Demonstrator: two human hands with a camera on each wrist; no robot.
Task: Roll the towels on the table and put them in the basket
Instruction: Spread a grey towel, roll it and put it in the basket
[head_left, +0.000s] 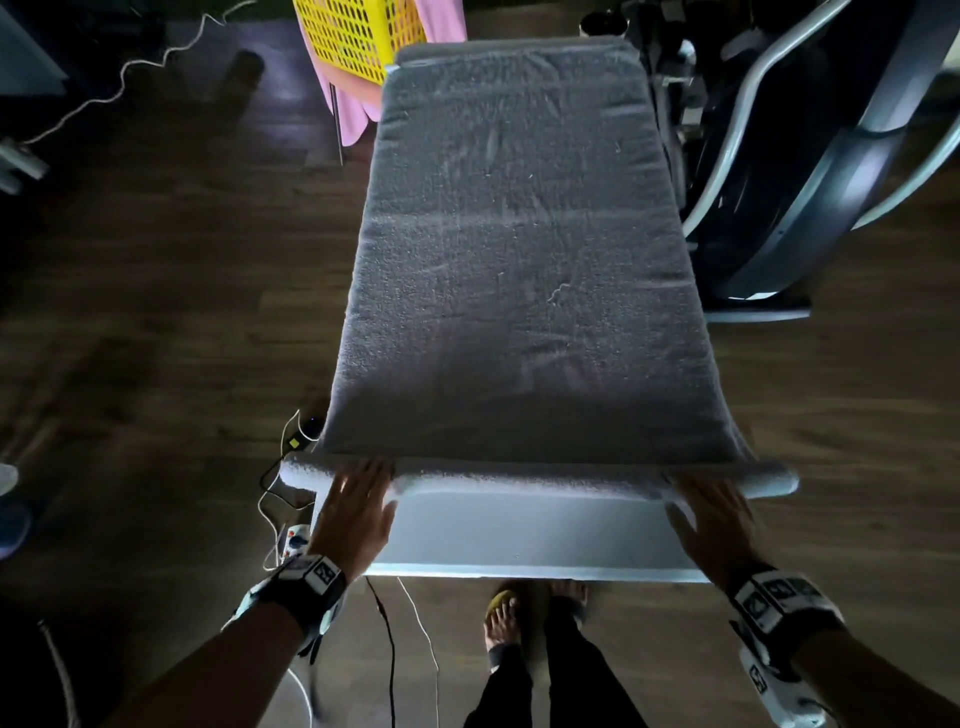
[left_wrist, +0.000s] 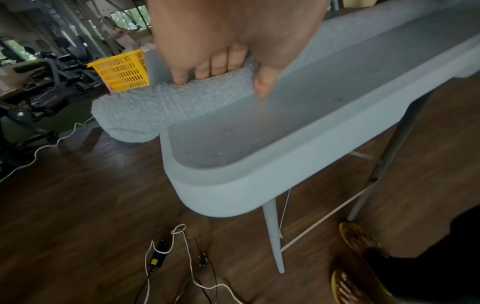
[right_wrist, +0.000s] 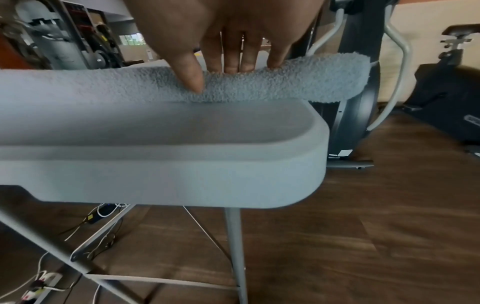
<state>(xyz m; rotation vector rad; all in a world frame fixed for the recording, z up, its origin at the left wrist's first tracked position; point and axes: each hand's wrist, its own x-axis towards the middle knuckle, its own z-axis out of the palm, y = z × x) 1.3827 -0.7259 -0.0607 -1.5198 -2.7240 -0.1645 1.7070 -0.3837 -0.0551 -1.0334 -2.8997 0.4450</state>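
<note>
A long grey towel (head_left: 519, 234) lies flat along the narrow white table (head_left: 519, 535). Its near end is turned into a thin roll (head_left: 519, 480) that overhangs both table sides. My left hand (head_left: 358, 499) holds the roll near its left end; in the left wrist view the fingers (left_wrist: 215, 67) lie over the roll (left_wrist: 145, 109) with the thumb on its near side. My right hand (head_left: 711, 504) holds the right end the same way, thumb (right_wrist: 192, 80) in front of the roll (right_wrist: 298, 82). The yellow basket (head_left: 358, 36) stands past the table's far left corner.
A pink cloth (head_left: 348, 114) hangs under the basket. An exercise machine (head_left: 805, 156) stands close on the right of the table. Cables and a power strip (head_left: 296, 540) lie on the wooden floor at the near left. My feet (head_left: 519, 623) are at the table's near edge.
</note>
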